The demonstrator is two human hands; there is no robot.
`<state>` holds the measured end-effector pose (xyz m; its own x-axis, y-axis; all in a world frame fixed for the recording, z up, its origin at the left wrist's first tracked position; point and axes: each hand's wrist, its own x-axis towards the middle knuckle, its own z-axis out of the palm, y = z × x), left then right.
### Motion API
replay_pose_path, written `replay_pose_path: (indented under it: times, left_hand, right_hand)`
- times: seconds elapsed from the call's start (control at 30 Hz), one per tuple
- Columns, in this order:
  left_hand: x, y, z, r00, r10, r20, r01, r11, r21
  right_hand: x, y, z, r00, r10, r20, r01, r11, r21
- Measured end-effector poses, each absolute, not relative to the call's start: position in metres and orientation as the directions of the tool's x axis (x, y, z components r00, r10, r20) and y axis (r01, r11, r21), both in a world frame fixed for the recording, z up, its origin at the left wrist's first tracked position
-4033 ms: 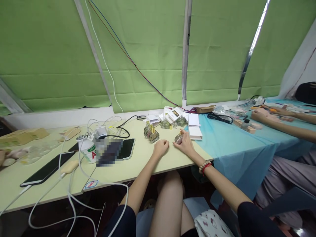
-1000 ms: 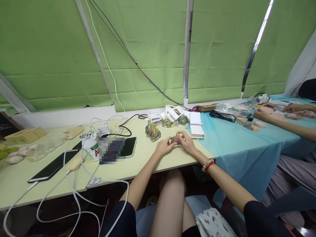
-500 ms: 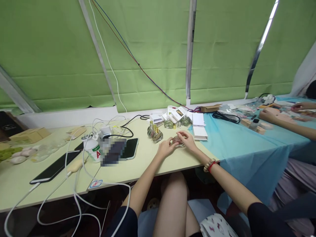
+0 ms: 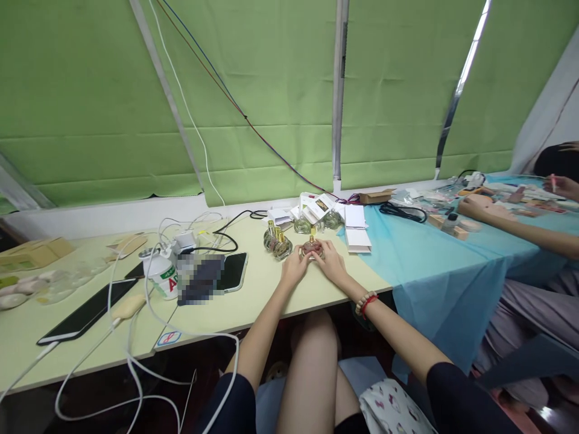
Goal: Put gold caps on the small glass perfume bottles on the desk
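Note:
A small rounded glass perfume bottle (image 4: 312,247) with pinkish contents and a gold spray neck stands upright on the table in front of me. My left hand (image 4: 296,265) closes on its left side, and my right hand (image 4: 330,261) grips it from the right, the thumbs nearly meeting at the front. Just to the left, similar gold-necked perfume bottles (image 4: 281,247) are grouped together. Behind are greenish glass bottles (image 4: 302,225), partly covered by white printed boxes (image 4: 320,207). Right of my hands lies an open white box (image 4: 358,240).
A phone (image 4: 234,271), a white can-like container (image 4: 160,274), a tablet (image 4: 90,310) and looping white cables (image 4: 140,374) occupy the left side. On the right, a blue cloth (image 4: 420,259) covers the table. A co-worker's arm (image 4: 520,226) rests there among small items.
The bottle's gold spray neck is now exposed and upright between my hands. My right hand has come down from above the bottle to its right side. The camera view has shifted slightly.

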<state>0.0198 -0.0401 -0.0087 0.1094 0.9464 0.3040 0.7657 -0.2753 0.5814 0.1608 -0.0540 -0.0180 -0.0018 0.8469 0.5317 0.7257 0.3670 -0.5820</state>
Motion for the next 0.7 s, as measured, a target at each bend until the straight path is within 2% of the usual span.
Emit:
replay_pose_path:
  times: [0.1,0.23,0.33,0.43,0.53,0.6,0.7]
  left_hand:
    - [0.019,-0.042,-0.008,0.091,0.947,0.307,0.735,-0.272,0.621]
    - [0.015,-0.042,-0.011,0.058,0.956,0.289,0.685,-0.249,0.685]
    - [0.012,-0.036,-0.015,0.031,0.966,0.257,0.653,-0.214,0.727]
    - [0.011,-0.027,-0.016,0.014,0.973,0.232,0.634,-0.188,0.750]
    - [0.012,-0.021,-0.014,0.016,0.975,0.223,0.617,-0.185,0.765]
    - [0.013,-0.020,-0.012,0.046,0.976,0.215,0.593,-0.200,0.780]
    - [0.013,-0.022,-0.010,0.104,0.977,0.186,0.534,-0.213,0.818]
  right_hand:
    - [0.157,-0.054,-0.019,-0.029,0.844,0.536,0.766,0.363,-0.530]
    - [0.160,-0.045,-0.027,-0.072,0.873,0.482,0.780,0.350,-0.518]
    - [0.168,-0.028,-0.033,-0.160,0.881,0.445,0.757,0.399,-0.517]
    - [0.178,-0.008,-0.032,-0.261,0.908,0.329,0.640,0.418,-0.645]
    - [0.182,0.004,-0.029,-0.243,0.951,0.192,0.565,0.299,-0.769]
    - [0.182,0.005,-0.028,-0.187,0.956,0.227,0.563,0.293,-0.772]
    - [0.179,0.000,-0.029,-0.191,0.919,0.344,0.473,0.393,-0.789]
